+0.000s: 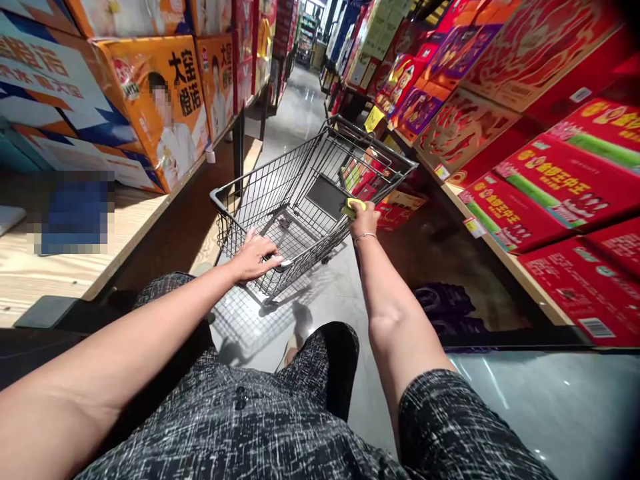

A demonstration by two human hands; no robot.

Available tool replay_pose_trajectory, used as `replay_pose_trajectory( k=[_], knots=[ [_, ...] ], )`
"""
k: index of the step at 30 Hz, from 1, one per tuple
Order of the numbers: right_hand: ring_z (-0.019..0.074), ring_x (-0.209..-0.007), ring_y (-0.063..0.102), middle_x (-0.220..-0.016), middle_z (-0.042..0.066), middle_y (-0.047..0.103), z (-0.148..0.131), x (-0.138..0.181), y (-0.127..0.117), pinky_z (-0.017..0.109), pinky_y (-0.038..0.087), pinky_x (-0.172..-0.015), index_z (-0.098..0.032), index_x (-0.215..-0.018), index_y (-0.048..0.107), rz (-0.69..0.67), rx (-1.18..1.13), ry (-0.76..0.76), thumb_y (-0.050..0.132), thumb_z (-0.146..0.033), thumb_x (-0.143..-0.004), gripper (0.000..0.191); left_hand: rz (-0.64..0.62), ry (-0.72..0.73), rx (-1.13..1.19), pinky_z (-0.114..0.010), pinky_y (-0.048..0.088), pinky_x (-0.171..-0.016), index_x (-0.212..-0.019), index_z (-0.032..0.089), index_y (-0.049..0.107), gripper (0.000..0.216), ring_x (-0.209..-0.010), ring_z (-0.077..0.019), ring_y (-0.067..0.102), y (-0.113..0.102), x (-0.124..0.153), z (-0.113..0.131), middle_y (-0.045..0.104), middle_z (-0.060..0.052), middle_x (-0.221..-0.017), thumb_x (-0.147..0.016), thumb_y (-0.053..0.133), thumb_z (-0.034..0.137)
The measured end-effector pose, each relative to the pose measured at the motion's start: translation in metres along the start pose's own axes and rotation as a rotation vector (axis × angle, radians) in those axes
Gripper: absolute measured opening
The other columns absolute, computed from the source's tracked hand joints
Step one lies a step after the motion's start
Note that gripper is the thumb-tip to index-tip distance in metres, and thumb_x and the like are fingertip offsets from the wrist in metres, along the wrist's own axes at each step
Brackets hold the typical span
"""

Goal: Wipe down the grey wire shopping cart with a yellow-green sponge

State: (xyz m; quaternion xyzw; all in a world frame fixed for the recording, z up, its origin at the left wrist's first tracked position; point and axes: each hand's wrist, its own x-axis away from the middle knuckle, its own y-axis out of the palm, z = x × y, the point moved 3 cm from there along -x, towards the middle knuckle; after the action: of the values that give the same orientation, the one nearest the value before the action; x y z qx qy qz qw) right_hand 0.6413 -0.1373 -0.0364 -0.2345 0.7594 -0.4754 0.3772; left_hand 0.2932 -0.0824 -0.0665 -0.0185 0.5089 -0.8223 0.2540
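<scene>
A dark grey wire shopping cart (305, 180) stands tilted across the view, in the aisle in front of me. My left hand (255, 257) is closed over the near end of its rim, the fingertips showing at the edge. Beyond the cart's right side, my right hand (366, 220) is closed around a small yellow thing (355, 207), perhaps a cloth; its kind is unclear. Inside the cart I see the wire floor and a dark flat panel (324, 196). Whether the right hand touches the cart, I cannot tell.
Stacked orange drink cartons (145, 100) stand on a wooden shelf at left, beside a blurred blue patch (77, 213). Red boxes (555, 173) fill the right shelf, whose wooden edge (505, 253) runs close to my right arm. The grey floor (300, 100) continues between the shelves.
</scene>
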Motion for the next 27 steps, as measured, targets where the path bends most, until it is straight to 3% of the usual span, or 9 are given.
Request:
replay_pose_trajectory(
  k=[2, 5, 10, 14, 18, 23, 27],
  knots=[
    [0.0229, -0.109, 0.043, -0.133, 0.007, 0.041, -0.001, 0.008, 0.009, 0.038, 0.039, -0.098, -0.031, -0.130, 0.061, 0.084, -0.111, 0.033, 0.048, -0.002, -0.068, 0.070, 0.010, -0.052, -0.040, -0.061, 0.007, -0.118, -0.083, 0.022, 0.061, 0.034, -0.095, -0.0231, 0.054, 0.000, 0.000, -0.004, 0.059, -0.002, -0.084, -0.093, 0.041, 0.048],
    [0.0231, -0.120, 0.043, -0.130, 0.008, 0.040, -0.018, 0.052, 0.026, 0.041, 0.036, -0.106, -0.026, -0.132, 0.058, 0.220, -0.274, 0.002, 0.045, 0.000, -0.063, 0.075, -0.005, -0.080, -0.070, -0.061, 0.007, -0.117, -0.080, 0.022, 0.063, 0.034, -0.097, -0.0234, 0.052, -0.001, -0.001, -0.009, 0.060, -0.002, -0.086, -0.092, 0.039, 0.043],
    [0.0222, -0.127, 0.044, -0.129, 0.009, 0.040, -0.069, 0.145, 0.041, 0.040, 0.040, -0.107, -0.027, -0.128, 0.060, 0.276, -0.515, -0.259, 0.045, 0.000, -0.070, 0.066, -0.034, -0.084, -0.005, -0.060, 0.002, -0.117, -0.077, 0.023, 0.067, 0.036, -0.109, -0.0241, 0.048, -0.006, -0.002, -0.019, 0.065, -0.001, -0.103, -0.091, 0.037, 0.038],
    [0.0218, -0.124, 0.047, -0.127, 0.008, 0.042, -0.100, 0.188, 0.052, 0.041, 0.044, -0.104, -0.030, -0.120, 0.064, 0.226, -0.582, -0.397, 0.049, -0.002, -0.078, 0.052, -0.034, -0.086, 0.014, -0.060, 0.000, -0.117, -0.072, 0.023, 0.064, 0.033, -0.110, -0.0246, 0.048, -0.011, -0.004, -0.027, 0.066, -0.001, -0.095, -0.087, 0.039, 0.038],
    [0.0230, -0.122, 0.047, -0.126, 0.010, 0.043, -0.113, 0.216, 0.084, 0.042, 0.047, -0.101, -0.024, -0.112, 0.065, 0.215, -0.586, -0.368, 0.053, -0.004, -0.080, 0.040, -0.013, -0.113, 0.057, -0.059, 0.000, -0.118, -0.067, 0.023, 0.063, 0.033, -0.107, -0.0241, 0.048, -0.013, -0.004, -0.033, 0.067, 0.000, -0.088, -0.085, 0.043, 0.042],
    [0.0243, -0.114, 0.050, -0.123, 0.007, 0.051, -0.122, 0.253, 0.141, 0.041, 0.050, -0.097, -0.027, -0.109, 0.068, -0.048, -0.427, -0.419, 0.062, -0.003, -0.075, 0.042, 0.012, -0.123, 0.082, -0.058, 0.001, -0.118, -0.061, 0.021, 0.061, 0.048, -0.103, -0.0235, 0.048, -0.020, -0.004, -0.047, 0.064, -0.001, -0.076, -0.088, 0.042, 0.056],
    [0.0245, -0.105, 0.053, -0.117, 0.002, 0.061, -0.128, 0.270, 0.169, 0.038, 0.054, -0.087, -0.037, -0.099, 0.074, -0.202, -0.261, -0.585, 0.064, -0.013, -0.084, 0.030, 0.015, -0.133, 0.033, -0.059, 0.001, -0.118, -0.053, 0.019, 0.055, 0.046, -0.100, -0.0229, 0.049, -0.026, -0.004, -0.061, 0.063, -0.001, -0.072, -0.084, 0.051, 0.054]
  ],
)
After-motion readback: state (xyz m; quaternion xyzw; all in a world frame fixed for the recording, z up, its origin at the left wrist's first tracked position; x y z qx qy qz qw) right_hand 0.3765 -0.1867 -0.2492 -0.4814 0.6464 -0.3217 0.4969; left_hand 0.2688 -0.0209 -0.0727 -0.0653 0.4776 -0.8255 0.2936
